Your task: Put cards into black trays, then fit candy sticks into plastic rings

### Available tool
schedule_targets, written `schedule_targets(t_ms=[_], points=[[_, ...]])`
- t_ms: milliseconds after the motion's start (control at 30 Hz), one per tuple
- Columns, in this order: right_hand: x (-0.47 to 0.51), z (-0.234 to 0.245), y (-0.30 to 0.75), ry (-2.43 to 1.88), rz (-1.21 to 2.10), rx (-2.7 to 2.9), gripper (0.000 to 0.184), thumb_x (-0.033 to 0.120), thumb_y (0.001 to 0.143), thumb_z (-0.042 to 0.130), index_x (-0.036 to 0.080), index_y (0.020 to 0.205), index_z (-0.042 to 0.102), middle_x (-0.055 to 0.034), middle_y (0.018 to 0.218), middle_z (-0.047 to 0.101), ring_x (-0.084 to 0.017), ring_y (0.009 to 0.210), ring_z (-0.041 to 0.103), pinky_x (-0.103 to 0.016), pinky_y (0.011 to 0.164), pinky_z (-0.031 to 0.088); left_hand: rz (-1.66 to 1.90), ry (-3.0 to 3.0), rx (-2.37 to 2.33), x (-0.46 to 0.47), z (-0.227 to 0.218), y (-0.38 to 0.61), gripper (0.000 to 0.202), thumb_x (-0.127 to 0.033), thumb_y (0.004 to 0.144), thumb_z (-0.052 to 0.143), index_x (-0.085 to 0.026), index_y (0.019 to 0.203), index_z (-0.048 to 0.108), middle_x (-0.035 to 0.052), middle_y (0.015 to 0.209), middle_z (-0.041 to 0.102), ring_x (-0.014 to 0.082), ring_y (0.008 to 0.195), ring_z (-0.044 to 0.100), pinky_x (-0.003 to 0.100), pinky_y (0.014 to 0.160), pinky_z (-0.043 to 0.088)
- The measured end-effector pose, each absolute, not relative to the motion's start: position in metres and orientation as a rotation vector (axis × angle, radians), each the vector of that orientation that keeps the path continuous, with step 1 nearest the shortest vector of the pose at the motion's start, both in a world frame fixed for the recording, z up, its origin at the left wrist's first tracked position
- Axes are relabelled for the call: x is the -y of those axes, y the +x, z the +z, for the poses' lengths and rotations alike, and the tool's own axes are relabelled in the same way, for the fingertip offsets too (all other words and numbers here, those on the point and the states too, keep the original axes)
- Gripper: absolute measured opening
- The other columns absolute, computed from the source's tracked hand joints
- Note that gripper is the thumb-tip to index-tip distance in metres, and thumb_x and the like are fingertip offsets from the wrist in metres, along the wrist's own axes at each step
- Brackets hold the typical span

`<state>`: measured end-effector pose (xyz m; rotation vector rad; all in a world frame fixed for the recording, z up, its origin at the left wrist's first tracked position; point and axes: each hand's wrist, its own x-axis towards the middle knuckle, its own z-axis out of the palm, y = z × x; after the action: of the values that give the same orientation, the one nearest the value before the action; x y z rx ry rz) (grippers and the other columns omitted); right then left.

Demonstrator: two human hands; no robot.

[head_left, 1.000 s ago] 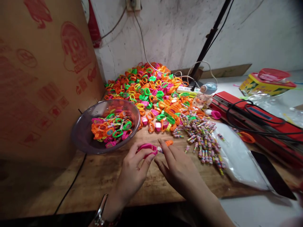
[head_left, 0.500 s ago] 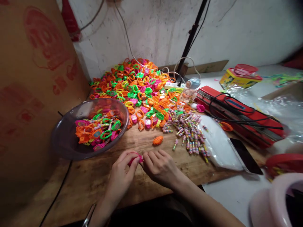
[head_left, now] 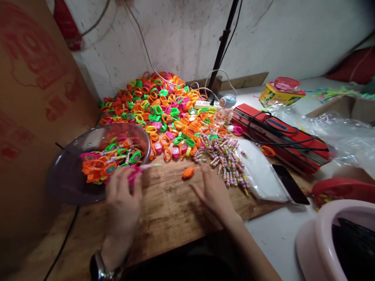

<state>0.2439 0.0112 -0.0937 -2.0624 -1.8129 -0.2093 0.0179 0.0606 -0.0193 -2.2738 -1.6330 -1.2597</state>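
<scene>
My left hand, blurred by motion, is closed on a pink toy watch at the near right rim of the purple plastic basin. A thin pastel stick juts right from that watch. Inside the basin lie orange, green and pink toy watches, some with sticks through them. My right hand hovers by the near left side of a heap of small wrapped candy sticks, thumb spread and fingers apart, holding nothing. An orange toy watch sits alone on the wooden board between my hands.
Behind is a large pile of colourful toy watches against the wall. To the right are a clear plastic bag, a black phone, a red sealing machine and a pink tub. A cardboard box stands left.
My hands, together on the pink watch before, have parted. The left carried it left to the basin, its stick now showing; the right moved toward the candy sticks and opened. The view shifted slightly.
</scene>
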Motion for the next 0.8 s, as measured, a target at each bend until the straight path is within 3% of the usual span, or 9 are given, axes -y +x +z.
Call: schedule_targets(t_ms=[67, 133, 233, 333, 433, 533, 700, 800], points=[[-0.019, -0.11, 0.262, -2.329, -0.181, 1.584, 0.054, 0.035, 0.093, 0.047, 0.003, 0.136, 0.04, -0.0196, 0.093, 0.066, -0.029, 0.081, 0.062, -0.036, 0.068, 0.043, -1.222, -2.01, 1.633, -0.067, -0.014, 0.022, 0.044, -0.033, 0.091, 0.055, -0.007, 0.126, 0.052, 0.0251, 0.137, 0.048, 0.0366, 0.132, 0.04, 0.056, 0.11, 0.029], [-0.026, -0.126, 0.272, -2.371, -0.179, 1.427, 0.047, 0.027, 0.095, 0.039, -0.001, 0.132, 0.045, -0.022, 0.087, 0.065, -0.031, 0.077, 0.062, -0.037, 0.065, 0.043, -1.176, -2.114, 1.563, -0.071, -0.022, 0.041, 0.049, -0.032, 0.089, 0.057, -0.009, 0.132, 0.048, 0.0238, 0.144, 0.041, 0.0374, 0.139, 0.029, 0.058, 0.114, 0.02], [-0.031, -0.139, 0.273, -2.228, -0.187, 1.383, 0.042, 0.017, 0.094, 0.029, -0.004, 0.12, 0.055, -0.0254, 0.086, 0.061, -0.033, 0.077, 0.06, -0.042, 0.066, 0.044, -1.092, -2.708, 1.494, -0.078, -0.056, 0.087, 0.03, -0.025, 0.092, 0.051, -0.013, 0.118, 0.059, 0.019, 0.131, 0.056, 0.0339, 0.133, 0.04, 0.056, 0.112, 0.027], [-0.032, -0.14, 0.272, -2.098, -0.157, 1.415, 0.038, 0.016, 0.094, 0.028, 0.003, 0.101, 0.063, -0.0218, 0.087, 0.058, -0.029, 0.076, 0.058, -0.043, 0.068, 0.046, -1.101, -2.947, 1.728, -0.09, -0.092, 0.125, 0.013, -0.019, 0.085, 0.061, -0.012, 0.095, 0.066, 0.0218, 0.127, 0.058, 0.0392, 0.129, 0.043, 0.063, 0.107, 0.028], [-0.031, -0.131, 0.278, -1.915, -0.09, 1.469, 0.031, 0.021, 0.095, 0.033, 0.011, 0.096, 0.062, -0.0154, 0.092, 0.056, -0.025, 0.082, 0.057, -0.041, 0.073, 0.05, -1.162, -3.085, 1.671, -0.097, -0.105, 0.132, 0.005, -0.015, 0.083, 0.061, -0.015, 0.08, 0.065, 0.0157, 0.11, 0.066, 0.0305, 0.11, 0.059, 0.051, 0.099, 0.044], [-0.026, -0.113, 0.282, -1.742, 0.013, 1.547, 0.026, 0.025, 0.097, 0.036, 0.016, 0.104, 0.059, -0.0111, 0.095, 0.06, -0.022, 0.091, 0.06, -0.037, 0.081, 0.051, -1.256, -3.216, 1.548, -0.092, -0.094, 0.117, 0.007, -0.019, 0.087, 0.059, -0.017, 0.084, 0.064, 0.0078, 0.096, 0.068, 0.0198, 0.093, 0.064, 0.035, 0.086, 0.051], [-0.015, -0.082, 0.266, -1.479, 0.333, 1.578, 0.026, 0.029, 0.099, 0.039, 0.018, 0.116, 0.056, -0.0088, 0.1, 0.067, -0.019, 0.087, 0.064, -0.033, 0.08, 0.052, -1.372, -3.299, 1.435, -0.075, -0.066, 0.09, 0.011, -0.024, 0.09, 0.056, -0.018, 0.088, 0.065, 0.007, 0.101, 0.066, 0.0174, 0.098, 0.061, 0.032, 0.089, 0.048], [-0.012, -0.075, 0.254, -1.407, 0.295, 1.619, 0.026, 0.027, 0.098, 0.04, 0.018, 0.117, 0.055, -0.0088, 0.098, 0.068, -0.019, 0.087, 0.065, -0.034, 0.078, 0.053, -1.422, -3.314, 1.387, -0.068, -0.057, 0.084, 0.012, -0.023, 0.09, 0.056, -0.018, 0.084, 0.065, 0.0072, 0.102, 0.065, 0.0175, 0.099, 0.061, 0.032, 0.089, 0.048]])
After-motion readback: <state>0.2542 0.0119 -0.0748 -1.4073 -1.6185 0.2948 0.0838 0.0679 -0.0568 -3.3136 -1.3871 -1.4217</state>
